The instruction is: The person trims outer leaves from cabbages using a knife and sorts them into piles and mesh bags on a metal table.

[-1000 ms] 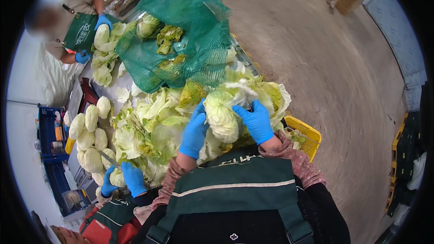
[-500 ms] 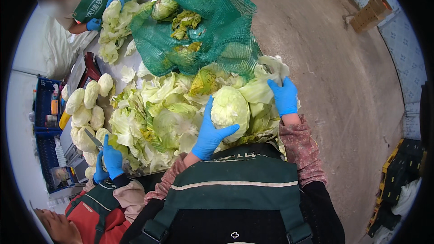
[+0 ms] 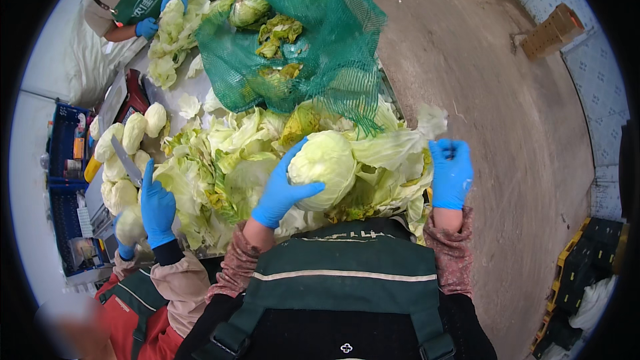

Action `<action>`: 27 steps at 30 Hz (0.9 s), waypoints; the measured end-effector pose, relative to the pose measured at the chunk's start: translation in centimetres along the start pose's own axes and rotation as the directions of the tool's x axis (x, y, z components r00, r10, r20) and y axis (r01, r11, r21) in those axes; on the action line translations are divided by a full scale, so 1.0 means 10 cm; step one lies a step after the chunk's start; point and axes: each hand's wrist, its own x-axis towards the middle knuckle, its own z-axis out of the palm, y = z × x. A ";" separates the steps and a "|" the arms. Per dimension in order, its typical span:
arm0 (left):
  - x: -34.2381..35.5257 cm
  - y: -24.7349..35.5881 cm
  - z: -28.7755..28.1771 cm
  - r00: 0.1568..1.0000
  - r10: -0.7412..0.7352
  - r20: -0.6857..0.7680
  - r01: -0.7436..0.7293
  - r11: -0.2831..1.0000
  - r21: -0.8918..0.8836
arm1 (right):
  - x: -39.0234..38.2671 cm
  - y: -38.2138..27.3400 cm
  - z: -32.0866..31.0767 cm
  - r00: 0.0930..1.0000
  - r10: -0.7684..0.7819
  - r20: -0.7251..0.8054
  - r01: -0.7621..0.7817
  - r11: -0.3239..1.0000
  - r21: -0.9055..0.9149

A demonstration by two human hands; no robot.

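Note:
A pale green cabbage point(image 3: 330, 163) rests in my left hand point(image 3: 280, 190), whose fingers and thumb curve around its left side. My right hand point(image 3: 451, 173), blue-gloved like the left, is off the cabbage at the table's right edge. Its fingers are bent and a little apart, with nothing visible in them. Just beyond it, a loose outer leaf point(image 3: 393, 149) stretches from beside the cabbage toward the right, its far end blurred. Below and around both hands lies a heap of cabbage leaves point(image 3: 250, 183), some yellowed and brown.
A green mesh bag point(image 3: 333, 47) with browned cabbages lies at the back. On my left a co-worker's hand point(image 3: 159, 210) is beside a knife point(image 3: 125, 160) and trimmed cabbages point(image 3: 133, 132). Another person point(image 3: 143, 0) handles leaves at the far left. Blue crates point(image 3: 70, 193) stand left.
My right hand has moved right and nearer, away from the leaf, which has swung lower. The cabbage in my left hand has shifted left. The co-worker's knife has risen.

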 end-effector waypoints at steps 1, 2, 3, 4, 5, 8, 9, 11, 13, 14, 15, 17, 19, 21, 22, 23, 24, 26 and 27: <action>-0.02 0.08 0.05 0.998 0.056 0.030 -0.059 0.994 0.096 | -0.01 0.00 -0.01 0.997 -0.074 -0.019 0.075 0.992 0.105; -0.02 0.11 0.08 0.992 0.108 0.065 -0.119 0.975 0.190 | -0.02 -0.02 -0.04 0.989 -0.145 -0.043 0.151 0.967 0.207; 0.00 0.14 0.12 0.993 0.079 0.085 -0.098 0.964 0.247 | -0.17 -0.26 -0.06 0.938 -0.331 0.104 0.308 0.932 0.192; 0.04 0.11 0.13 0.990 0.080 0.120 -0.110 0.956 0.270 | -0.26 -0.38 0.07 0.849 -0.496 0.181 0.429 0.847 0.313; 0.07 0.06 0.12 0.986 0.084 0.142 -0.123 0.946 0.300 | -0.32 -0.45 0.22 0.718 -0.655 0.233 0.518 0.728 0.450; 0.13 0.05 0.08 0.967 0.096 0.238 -0.191 0.889 0.416 | -0.40 -0.48 0.44 0.607 -0.636 0.476 0.499 0.772 0.395; 0.13 0.05 0.06 0.960 0.103 0.260 -0.210 0.881 0.425 | -0.36 -0.46 0.47 0.578 -0.655 0.486 0.504 0.755 0.419; 0.10 0.07 0.05 0.956 0.115 0.271 -0.237 0.847 0.475 | -0.22 -0.43 0.51 0.518 -0.692 0.502 0.511 0.722 0.467; 0.11 0.13 0.11 0.953 0.135 0.270 -0.267 0.796 0.544 | -0.12 -0.37 0.54 0.468 -0.777 0.421 0.663 0.624 0.414; 0.10 0.13 0.12 0.946 0.145 0.291 -0.291 0.778 0.557 | -0.09 -0.35 0.55 0.436 -0.815 0.381 0.731 0.567 0.378; 0.08 0.13 0.13 0.938 0.156 0.311 -0.315 0.760 0.568 | -0.08 -0.40 0.52 0.449 -0.821 0.353 0.750 0.561 0.352; 0.06 0.10 0.16 0.937 0.181 0.297 -0.320 0.784 0.532 | -0.04 -0.28 0.58 0.677 -0.676 0.289 0.588 0.734 0.340; 0.02 0.04 0.15 0.958 0.195 0.212 -0.272 0.855 0.442 | -0.03 -0.28 0.58 0.881 -0.345 0.322 0.246 0.918 0.310; 0.02 0.00 0.10 0.963 0.180 0.198 -0.256 0.838 0.481 | -0.21 -0.41 0.45 0.790 -0.456 0.411 0.307 0.873 0.379; 0.01 -0.02 0.09 0.966 0.169 0.195 -0.246 0.828 0.503 | -0.35 -0.54 0.35 0.738 -0.506 0.446 0.328 0.848 0.417; 0.00 -0.01 0.09 0.965 0.153 0.213 -0.248 0.796 0.553 | -0.47 -0.67 0.29 0.654 -0.611 0.447 0.445 0.788 0.425; 0.04 0.02 0.12 0.962 0.142 0.235 -0.258 0.758 0.599 | -0.54 -0.69 0.35 0.600 -0.677 0.426 0.559 0.736 0.382; 0.07 0.04 0.19 0.965 0.115 0.238 -0.244 0.730 0.639 | -0.61 -0.70 0.41 0.593 -0.639 0.490 0.588 0.760 0.278; 0.07 0.04 0.21 0.973 0.102 0.209 -0.215 0.739 0.638 | -0.59 -0.64 0.45 0.596 -0.644 0.480 0.568 0.760 0.315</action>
